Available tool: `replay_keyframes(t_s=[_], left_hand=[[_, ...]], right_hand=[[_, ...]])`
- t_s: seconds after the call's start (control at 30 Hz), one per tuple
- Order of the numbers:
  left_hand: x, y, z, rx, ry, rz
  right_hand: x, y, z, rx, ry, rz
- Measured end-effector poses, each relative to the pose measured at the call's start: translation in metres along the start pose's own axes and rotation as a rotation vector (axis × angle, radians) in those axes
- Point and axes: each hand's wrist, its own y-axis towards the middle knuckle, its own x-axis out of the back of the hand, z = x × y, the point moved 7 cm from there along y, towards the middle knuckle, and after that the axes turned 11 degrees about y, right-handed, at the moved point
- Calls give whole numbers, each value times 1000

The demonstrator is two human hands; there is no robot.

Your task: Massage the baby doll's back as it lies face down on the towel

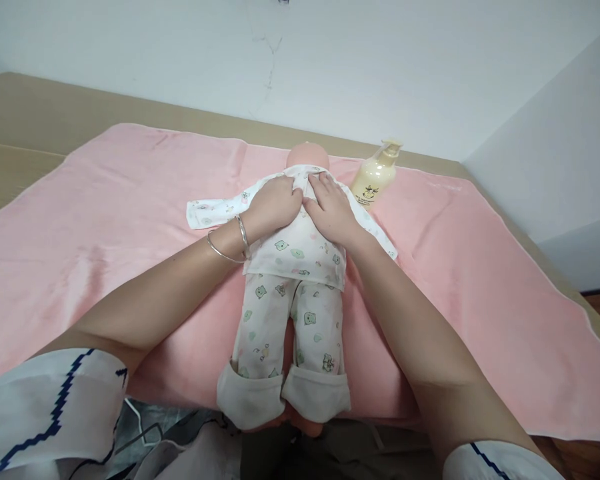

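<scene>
A baby doll point(307, 157) lies on a pink blanket, its head away from me and its feet at the near edge. It wears a white printed baby shirt point(297, 253) and matching pants point(313, 327) with turned-up cuffs. Near the shirt's neckline, my left hand point(276, 203) has its fingers bent in against the cloth, thumb close to them; the fingertips are partly hidden. Beside it, my right hand point(333, 210) lies flat on the shirt with fingers spread. The shirt's sleeves stretch out to both sides.
The pink blanket point(460, 267) covers most of the wooden tabletop point(145, 103). Just right of the doll's head stands a pale yellow pump bottle point(377, 175). A white wall point(380, 73) rises behind the table, with another at the right.
</scene>
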Motion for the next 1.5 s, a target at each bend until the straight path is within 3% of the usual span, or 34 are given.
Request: replay_keyframes(t_s=[0.13, 0.33, 0.43, 0.63, 0.8, 0.97, 1.13, 1.23, 1.37, 1.5], left_hand=[[2, 2, 3, 3, -57, 40], [-4, 6, 10, -54, -169, -6], [-4, 7, 11, -55, -154, 1], [9, -8, -6, -3, 134, 72], [19, -24, -24, 4, 250, 160], [13, -10, -9, 13, 179, 113], [-1, 6, 4, -82, 115, 21], [-5, 7, 4, -115, 85, -6], [1, 1, 0, -55, 123, 30], [15, -14, -13, 21, 212, 143]], right_hand=[[1, -4, 8, -45, -24, 30], [-9, -29, 46, -212, -126, 13], [-13, -35, 56, -218, -132, 22], [-7, -12, 27, -127, -20, 53], [2, -2, 5, -165, -13, 1], [6, -15, 25, -147, -88, -1], [2, -34, 57, -121, -133, 19], [2, -37, 62, -105, -111, 16], [3, -26, 39, -169, -29, 16], [3, -7, 13, -166, 19, 13]])
